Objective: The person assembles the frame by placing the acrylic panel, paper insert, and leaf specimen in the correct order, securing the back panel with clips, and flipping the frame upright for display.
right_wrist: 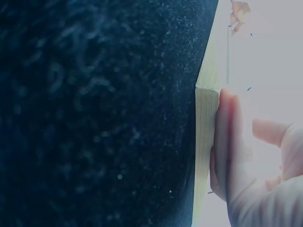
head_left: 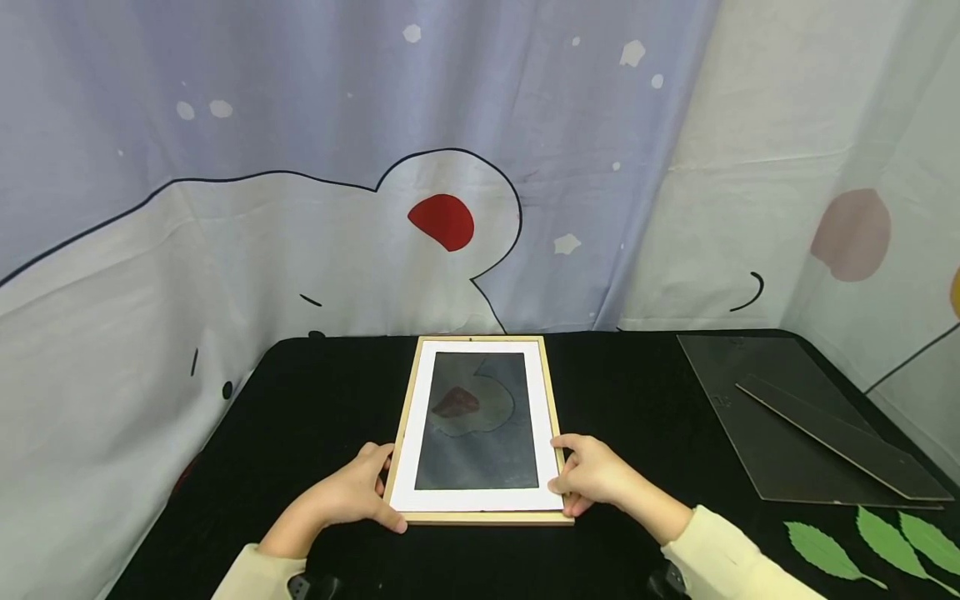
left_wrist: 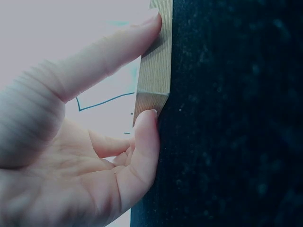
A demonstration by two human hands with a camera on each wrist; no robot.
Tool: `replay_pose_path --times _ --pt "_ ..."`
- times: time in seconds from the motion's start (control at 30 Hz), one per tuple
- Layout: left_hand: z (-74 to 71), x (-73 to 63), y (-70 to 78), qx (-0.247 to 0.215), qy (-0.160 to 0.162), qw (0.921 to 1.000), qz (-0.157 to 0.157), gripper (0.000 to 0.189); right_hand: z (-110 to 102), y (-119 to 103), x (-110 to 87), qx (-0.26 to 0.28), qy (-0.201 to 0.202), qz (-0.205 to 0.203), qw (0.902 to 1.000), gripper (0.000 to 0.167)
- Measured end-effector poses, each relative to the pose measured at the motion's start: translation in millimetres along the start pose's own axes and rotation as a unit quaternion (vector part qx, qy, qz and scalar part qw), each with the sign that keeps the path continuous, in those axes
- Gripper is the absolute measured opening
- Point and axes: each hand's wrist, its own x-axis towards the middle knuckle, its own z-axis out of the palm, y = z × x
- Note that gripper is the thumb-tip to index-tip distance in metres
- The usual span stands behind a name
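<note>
A light wooden picture frame (head_left: pixel 480 518) lies flat on the black table, with a white mat (head_left: pixel 480 500) inside it. The mat surrounds a dark glossy middle (head_left: pixel 480 450) that mirrors the curtain's red shape. My left hand (head_left: pixel 345 493) holds the frame's near left corner, thumb at the near edge and fingers along the left side; the left wrist view shows the wooden corner (left_wrist: pixel 154 97) between thumb and finger. At the right side, near the close corner, my right hand (head_left: pixel 596 475) grips the frame, its thumb tip over the mat. Fingers (right_wrist: pixel 226 137) touch the frame's side in the right wrist view.
A large dark board (head_left: pixel 727 433) lies on the right of the black table (head_left: pixel 337 383), with a narrower dark panel (head_left: pixel 832 429) slanting across it. Green leaf shapes (head_left: pixel 825 550) show at the lower right. A patterned curtain (head_left: pixel 300 233) hangs behind and beside the table.
</note>
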Motion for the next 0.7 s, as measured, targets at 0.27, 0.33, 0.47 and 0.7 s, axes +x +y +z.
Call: replay_pose_path --times 0.27,0.33,0.47,0.7 --pt "-0.1 -0.4 0.5 0.002 0.001 1.0000 -0.002 0.096 0.5 -0.5 0.7 -0.002 0.005 0.009 0.9999 0.069" --pt "-0.1 -0.4 0.3 0.002 0.001 1.0000 -0.001 0.096 0.7 -0.8 0.6 -0.006 0.007 0.013 0.9999 0.069" --pt "0.0 -0.2 0.3 0.002 0.000 1.0000 -0.002 0.096 1.0 -0.6 0.5 -0.013 0.010 0.017 0.9997 0.069" --pt "-0.1 -0.3 2.3 0.002 0.003 1.0000 -0.006 0.097 1.3 0.9 0.8 -0.016 0.012 0.018 0.9996 0.069"
